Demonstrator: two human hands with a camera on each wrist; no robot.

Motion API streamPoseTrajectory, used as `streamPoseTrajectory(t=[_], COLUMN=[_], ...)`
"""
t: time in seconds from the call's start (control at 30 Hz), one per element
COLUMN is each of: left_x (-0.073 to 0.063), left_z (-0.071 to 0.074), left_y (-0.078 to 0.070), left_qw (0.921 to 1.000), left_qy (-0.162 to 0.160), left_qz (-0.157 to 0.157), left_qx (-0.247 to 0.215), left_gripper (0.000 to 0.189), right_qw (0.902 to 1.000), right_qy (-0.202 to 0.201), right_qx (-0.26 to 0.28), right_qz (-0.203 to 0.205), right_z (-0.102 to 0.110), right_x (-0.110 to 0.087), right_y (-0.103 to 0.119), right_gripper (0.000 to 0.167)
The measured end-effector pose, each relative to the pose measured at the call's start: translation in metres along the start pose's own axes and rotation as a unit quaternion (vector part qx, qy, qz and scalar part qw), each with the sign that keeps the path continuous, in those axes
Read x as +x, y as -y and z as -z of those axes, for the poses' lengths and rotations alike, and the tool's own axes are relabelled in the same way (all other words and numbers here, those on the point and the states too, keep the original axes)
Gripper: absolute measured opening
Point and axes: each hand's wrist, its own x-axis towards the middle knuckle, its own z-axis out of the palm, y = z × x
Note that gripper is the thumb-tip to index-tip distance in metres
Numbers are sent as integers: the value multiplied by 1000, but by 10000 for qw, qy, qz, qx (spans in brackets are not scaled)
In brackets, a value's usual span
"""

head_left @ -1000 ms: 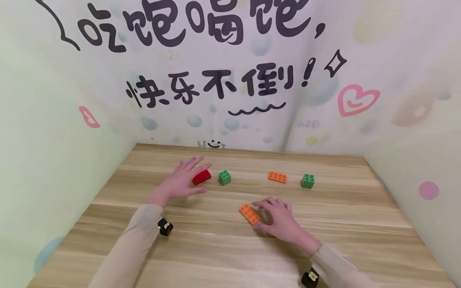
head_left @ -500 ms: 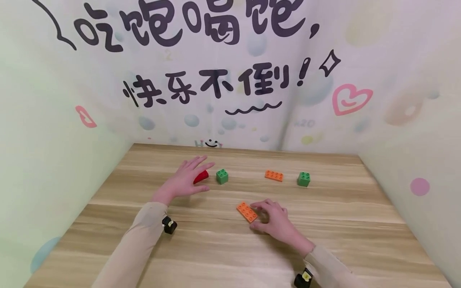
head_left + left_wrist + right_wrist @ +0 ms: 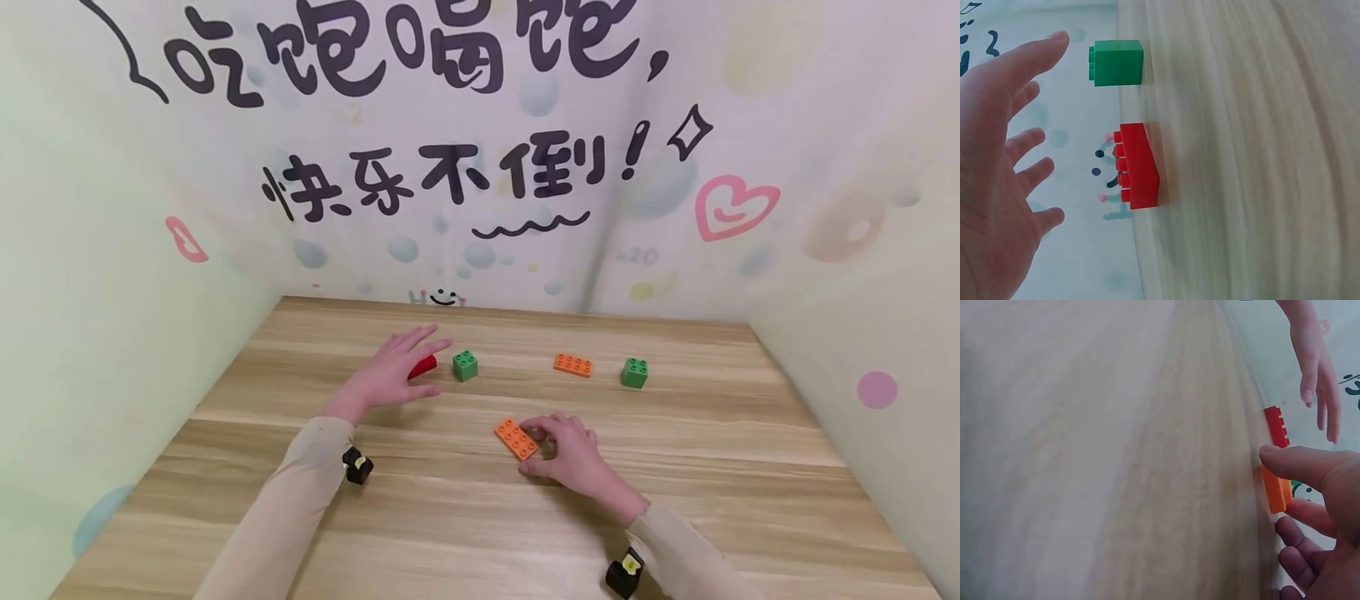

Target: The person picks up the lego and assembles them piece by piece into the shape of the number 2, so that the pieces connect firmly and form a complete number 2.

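Observation:
My left hand (image 3: 386,371) is held over the red brick (image 3: 423,366), fingers spread and straight, partly hiding it. In the left wrist view the red brick (image 3: 1139,167) has a sloping underside, and the left hand (image 3: 997,169) is apart from it. A green brick (image 3: 465,365) stands just right of it. My right hand (image 3: 577,458) has thumb and index finger curled around the near end of a flat orange brick (image 3: 515,439) on the table. In the right wrist view the orange brick (image 3: 1275,489) shows between the right hand's thumb (image 3: 1291,461) and index finger (image 3: 1313,515).
Another flat orange brick (image 3: 573,365) and another green brick (image 3: 635,372) lie at the back right of the wooden table (image 3: 450,533). Behind the table rises a printed cloth wall (image 3: 450,258). Black wrist cameras (image 3: 625,573) hang at both sleeves.
My right thumb and index finger have drawn in slightly at the orange brick, which stays in place. My left hand has shifted a little to the right, covering more of the red brick.

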Motion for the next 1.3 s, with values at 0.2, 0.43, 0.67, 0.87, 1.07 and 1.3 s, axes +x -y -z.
streamPoseTrajectory(t=[0.2, 0.43, 0.67, 0.87, 1.07, 1.3], left_x=[0, 3, 6, 8, 11, 17], left_z=[5, 3, -2, -5, -4, -10], left_y=[4, 3, -3, -5, -8, -7], left_qw=[9999, 9999, 9996, 9992, 9987, 9983], left_qy=[-82, -36, -13, 2, 62, 175], left_qz=[29, -82, -100, -62, 45, 111], left_qx=[-78, -61, -252, -386, -513, -538], left_gripper=[78, 78, 77, 76, 75, 75], right_qw=[9998, 9995, 9980, 9975, 9962, 9889], right_qy=[92, 145, 420, 574, 724, 1052], right_qx=[128, 247, 463, 363, 243, 285], right_qz=[-111, -108, 116, 195, 430, 1009], right_z=[-3, 0, 7, 12, 15, 17], right_x=[6, 10, 12, 17, 25, 31], right_y=[0, 1, -4, -10, -14, -27], right_gripper=[54, 49, 42, 41, 42, 43])
